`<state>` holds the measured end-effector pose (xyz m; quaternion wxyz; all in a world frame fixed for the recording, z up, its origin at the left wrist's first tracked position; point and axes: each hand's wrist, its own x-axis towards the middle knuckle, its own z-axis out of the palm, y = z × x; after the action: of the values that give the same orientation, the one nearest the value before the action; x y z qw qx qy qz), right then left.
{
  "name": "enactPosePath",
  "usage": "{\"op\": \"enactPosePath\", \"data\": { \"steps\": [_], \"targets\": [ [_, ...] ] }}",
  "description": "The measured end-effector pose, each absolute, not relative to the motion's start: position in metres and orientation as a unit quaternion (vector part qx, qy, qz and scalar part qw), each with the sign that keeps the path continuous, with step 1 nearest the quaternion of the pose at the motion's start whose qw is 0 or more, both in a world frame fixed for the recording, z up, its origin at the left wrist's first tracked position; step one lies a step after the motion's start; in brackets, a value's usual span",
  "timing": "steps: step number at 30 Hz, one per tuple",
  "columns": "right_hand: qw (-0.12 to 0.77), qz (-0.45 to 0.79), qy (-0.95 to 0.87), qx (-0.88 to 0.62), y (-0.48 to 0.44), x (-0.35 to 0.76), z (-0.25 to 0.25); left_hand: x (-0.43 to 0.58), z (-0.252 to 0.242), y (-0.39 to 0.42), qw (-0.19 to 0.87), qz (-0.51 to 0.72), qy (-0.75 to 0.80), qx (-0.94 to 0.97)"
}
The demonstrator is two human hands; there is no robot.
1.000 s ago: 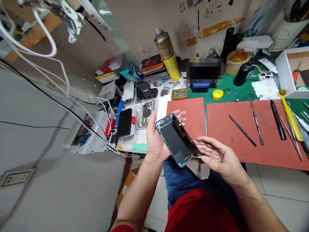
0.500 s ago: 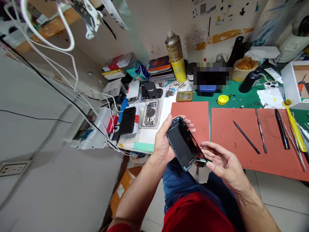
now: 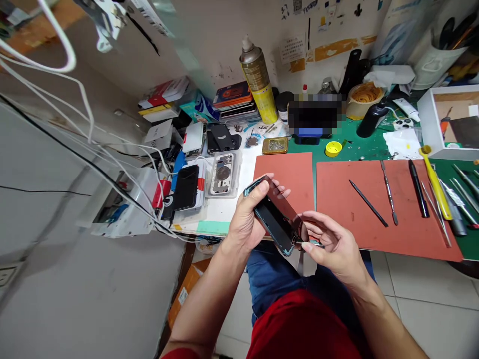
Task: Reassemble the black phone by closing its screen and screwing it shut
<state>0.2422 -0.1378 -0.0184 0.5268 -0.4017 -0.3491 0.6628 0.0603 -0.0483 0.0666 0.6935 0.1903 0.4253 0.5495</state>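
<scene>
A phone [image 3: 275, 222] with a blue-edged frame lies tilted in my left hand [image 3: 250, 212]. My left thumb presses on its upper edge, and the fingers wrap behind it. A dark glossy panel [image 3: 286, 205] stands raised along the phone's right long side, reflecting the red mat. My right hand [image 3: 333, 242] is at the phone's lower right corner, fingertips against the panel's edge. Between its thumb and fingers runs a thin, pale, rod-like tool [image 3: 317, 244] reaching toward the lower end of the phone; its exact kind is hard to make out.
On the red mat [image 3: 366, 219] lie a black stick [image 3: 368, 203], a metal spudger [image 3: 389, 192], a black pen [image 3: 418, 188] and a yellow-handled tool [image 3: 436, 182]. Phones and an opened phone body [image 3: 222, 174] sit at left, near a spray can [image 3: 259, 82]. White cables [image 3: 84, 99] hang at left.
The phone has tipped and its dark panel now stands at a steeper angle. My left thumb has moved onto its upper edge, my right hand closer to the lower corner. The view has shifted right.
</scene>
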Motion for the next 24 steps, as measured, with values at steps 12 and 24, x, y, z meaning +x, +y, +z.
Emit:
{"op": "enactPosePath", "data": {
  "steps": [12,24],
  "targets": [
    [0.524,0.669,-0.334,-0.409,-0.1329,0.2409,-0.0143,0.0603,0.0686,-0.0472,0.68,0.545,0.429,0.24],
    [0.523,0.668,-0.351,-0.396,-0.1307,0.2397,-0.0183,0.0636,0.0739,-0.0465,0.631,0.544,0.467,0.297]
  ]
}}
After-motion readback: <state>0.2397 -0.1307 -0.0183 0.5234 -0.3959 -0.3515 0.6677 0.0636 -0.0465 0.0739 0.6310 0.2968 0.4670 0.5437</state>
